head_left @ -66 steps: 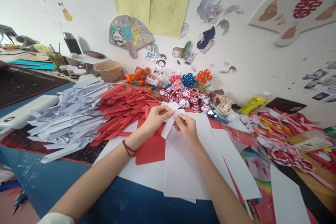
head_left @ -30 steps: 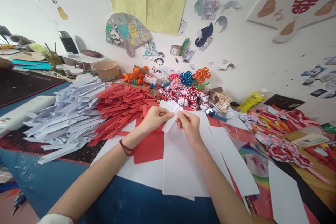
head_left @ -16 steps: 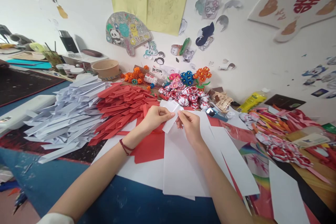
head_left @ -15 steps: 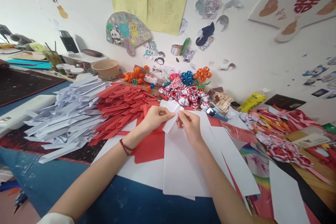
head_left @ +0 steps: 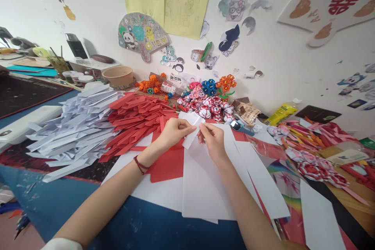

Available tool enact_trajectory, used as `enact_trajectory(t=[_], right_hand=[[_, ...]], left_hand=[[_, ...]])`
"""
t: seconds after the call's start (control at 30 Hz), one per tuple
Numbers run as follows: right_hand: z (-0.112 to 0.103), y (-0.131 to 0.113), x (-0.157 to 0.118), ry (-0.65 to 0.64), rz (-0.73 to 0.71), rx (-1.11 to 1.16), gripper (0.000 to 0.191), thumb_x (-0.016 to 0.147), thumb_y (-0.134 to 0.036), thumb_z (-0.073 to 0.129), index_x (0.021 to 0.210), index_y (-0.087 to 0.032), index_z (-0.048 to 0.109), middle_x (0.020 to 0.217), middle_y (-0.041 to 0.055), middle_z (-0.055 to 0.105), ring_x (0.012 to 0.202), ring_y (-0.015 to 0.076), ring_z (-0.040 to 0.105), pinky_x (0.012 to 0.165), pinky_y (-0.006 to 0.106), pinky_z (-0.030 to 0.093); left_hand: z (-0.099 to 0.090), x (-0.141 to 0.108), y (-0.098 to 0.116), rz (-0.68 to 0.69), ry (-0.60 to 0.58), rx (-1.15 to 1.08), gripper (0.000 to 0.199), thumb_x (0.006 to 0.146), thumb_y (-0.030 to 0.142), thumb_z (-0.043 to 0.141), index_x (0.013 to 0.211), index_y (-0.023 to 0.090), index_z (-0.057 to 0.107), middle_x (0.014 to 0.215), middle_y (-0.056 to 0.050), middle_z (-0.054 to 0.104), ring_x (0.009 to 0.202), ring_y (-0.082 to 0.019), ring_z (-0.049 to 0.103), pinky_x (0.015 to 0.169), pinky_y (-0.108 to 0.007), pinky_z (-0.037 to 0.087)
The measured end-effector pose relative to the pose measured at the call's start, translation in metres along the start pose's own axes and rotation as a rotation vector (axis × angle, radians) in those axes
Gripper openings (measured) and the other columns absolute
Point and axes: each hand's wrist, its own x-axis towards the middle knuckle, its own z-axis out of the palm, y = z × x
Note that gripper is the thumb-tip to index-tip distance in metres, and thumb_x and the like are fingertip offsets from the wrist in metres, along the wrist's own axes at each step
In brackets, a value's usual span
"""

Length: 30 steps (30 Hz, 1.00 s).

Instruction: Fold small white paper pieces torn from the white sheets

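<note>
A small folded white paper strip point(head_left: 191, 140) is held up between my two hands, above white sheets point(head_left: 205, 187) and a red sheet point(head_left: 166, 166). My left hand point(head_left: 175, 132) pinches its left edge between thumb and fingers. On the other side, my right hand point(head_left: 212, 138) is closed with thumb and forefinger at the strip's upper right edge. Left of my hands lies a pile of folded red strips point(head_left: 137, 119), and beyond it a pile of folded white strips point(head_left: 79, 125).
Red-and-white paper flowers point(head_left: 208, 107) lie behind my hands, near a blue tape dispenser-like object point(head_left: 241, 127). Further right are a yellow bottle point(head_left: 283, 113) and colored strips point(head_left: 316, 136). A round tan container point(head_left: 117, 77) stands at the back left.
</note>
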Motion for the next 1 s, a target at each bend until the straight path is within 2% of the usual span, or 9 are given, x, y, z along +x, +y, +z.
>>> enact_trajectory(t=[0.3,0.53,0.63,0.77,1.0], right_hand=[[-0.003,-0.001,0.001,0.066,-0.044,-0.054,0.04,0.086,-0.046,0.056,0.059,-0.018,0.054,0.046,-0.003,0.048,0.042,0.0094,0.044,0.044,0.023,0.032],[-0.003,0.0,0.001,0.097,-0.065,-0.047,0.041,0.086,-0.047,0.056,0.058,-0.018,0.053,0.047,-0.0023,0.048,0.042,0.0093,0.042,0.043,0.024,0.031],[-0.006,0.0,0.003,0.139,-0.058,-0.008,0.039,0.086,-0.046,0.057,0.058,-0.018,0.053,0.047,-0.0026,0.048,0.042,0.0092,0.042,0.043,0.023,0.03],[-0.011,-0.001,0.006,0.181,-0.076,0.043,0.038,0.086,-0.042,0.058,0.059,-0.017,0.052,0.047,-0.003,0.047,0.042,0.0083,0.039,0.043,0.023,0.029],[-0.01,-0.002,0.006,0.247,-0.103,0.043,0.037,0.085,-0.043,0.058,0.059,-0.018,0.053,0.048,-0.0028,0.047,0.043,0.0087,0.04,0.043,0.023,0.03]], left_hand=[[0.001,-0.001,0.004,-0.03,-0.072,0.023,0.041,0.07,0.051,0.068,0.067,0.011,0.061,0.055,0.002,0.051,0.051,-0.007,0.041,0.049,-0.02,0.028],[0.001,-0.001,0.001,-0.031,-0.07,0.014,0.041,0.069,0.051,0.069,0.064,0.011,0.061,0.05,0.003,0.05,0.047,-0.006,0.04,0.046,-0.02,0.026],[0.002,-0.001,0.001,-0.051,-0.099,-0.042,0.04,0.069,0.05,0.07,0.066,0.011,0.062,0.053,0.0,0.055,0.048,-0.008,0.048,0.046,-0.02,0.032],[0.005,-0.002,0.002,-0.104,-0.135,-0.14,0.039,0.069,0.049,0.072,0.07,0.011,0.064,0.063,-0.004,0.063,0.057,-0.016,0.064,0.052,-0.023,0.044],[0.005,-0.004,0.008,-0.06,-0.088,-0.075,0.035,0.073,0.046,0.069,0.069,0.012,0.062,0.061,-0.003,0.063,0.059,-0.019,0.068,0.053,-0.023,0.044]])
